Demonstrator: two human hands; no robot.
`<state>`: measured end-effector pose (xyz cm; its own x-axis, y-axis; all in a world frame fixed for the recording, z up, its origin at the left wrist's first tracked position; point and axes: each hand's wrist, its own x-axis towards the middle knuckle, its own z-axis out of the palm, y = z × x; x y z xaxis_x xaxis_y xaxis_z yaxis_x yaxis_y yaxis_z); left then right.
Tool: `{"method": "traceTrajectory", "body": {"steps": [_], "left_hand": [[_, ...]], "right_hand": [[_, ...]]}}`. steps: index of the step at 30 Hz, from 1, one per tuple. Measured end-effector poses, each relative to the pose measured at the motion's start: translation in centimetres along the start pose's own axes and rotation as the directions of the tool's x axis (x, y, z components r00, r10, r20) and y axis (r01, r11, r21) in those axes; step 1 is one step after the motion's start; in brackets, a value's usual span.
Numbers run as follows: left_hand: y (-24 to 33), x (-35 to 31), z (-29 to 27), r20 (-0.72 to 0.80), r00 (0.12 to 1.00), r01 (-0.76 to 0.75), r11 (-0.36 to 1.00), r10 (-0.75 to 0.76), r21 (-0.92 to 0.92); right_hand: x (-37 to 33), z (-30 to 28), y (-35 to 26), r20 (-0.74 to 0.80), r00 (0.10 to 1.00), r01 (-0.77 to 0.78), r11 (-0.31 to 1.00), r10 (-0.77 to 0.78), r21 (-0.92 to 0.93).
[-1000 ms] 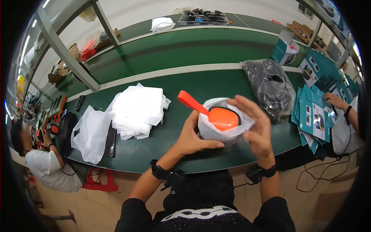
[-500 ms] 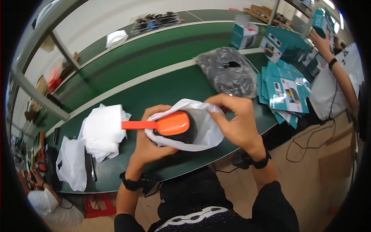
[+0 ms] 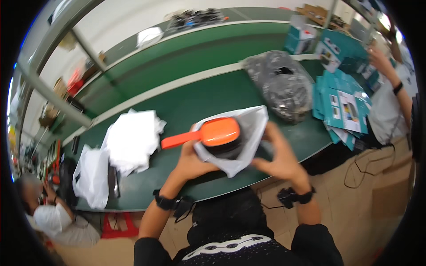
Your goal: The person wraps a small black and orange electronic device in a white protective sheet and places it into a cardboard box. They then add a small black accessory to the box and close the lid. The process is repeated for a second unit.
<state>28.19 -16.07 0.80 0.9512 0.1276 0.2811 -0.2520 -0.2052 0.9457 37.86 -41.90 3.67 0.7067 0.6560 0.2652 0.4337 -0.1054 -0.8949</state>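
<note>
While the left hand [image 3: 194, 163] clasps the white bag [image 3: 252, 135] from its left side, the right hand [image 3: 282, 155] curves, thumb and fingers apart, at its right; I cannot tell whether it grips. An orange-topped black device [image 3: 220, 131] sits in the bag's mouth, near the worktop's [image 3: 208, 91] front edge.

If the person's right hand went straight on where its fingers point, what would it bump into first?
Probably the white bag around the orange-topped thing. The right hand points at the bag's side, very near it; blur hides whether they already touch.
</note>
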Motion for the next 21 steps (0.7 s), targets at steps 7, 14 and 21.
{"method": "traceTrajectory", "body": {"steps": [7, 14, 21], "left_hand": [[3.2, 0.8, 1.7, -0.124, 0.988, -0.095, 0.995, 0.095, 0.002], [1.3, 2.0, 2.5, -0.076, 0.995, -0.067, 0.991, 0.059, -0.118], [1.6, 2.5, 3.0, 0.214, 0.971, 0.132, 0.987, -0.110, -0.089]], "right_hand": [[2.6, 3.9, -2.6, -0.101, 0.972, 0.223, 0.966, -0.211, 0.130], [1.1, -0.6, -1.7, -0.091, 0.961, 0.267, 0.962, -0.262, 0.052], [0.2, -0.2, 1.8, 0.041, 0.999, 0.016, 0.930, -0.034, 0.366]]}}
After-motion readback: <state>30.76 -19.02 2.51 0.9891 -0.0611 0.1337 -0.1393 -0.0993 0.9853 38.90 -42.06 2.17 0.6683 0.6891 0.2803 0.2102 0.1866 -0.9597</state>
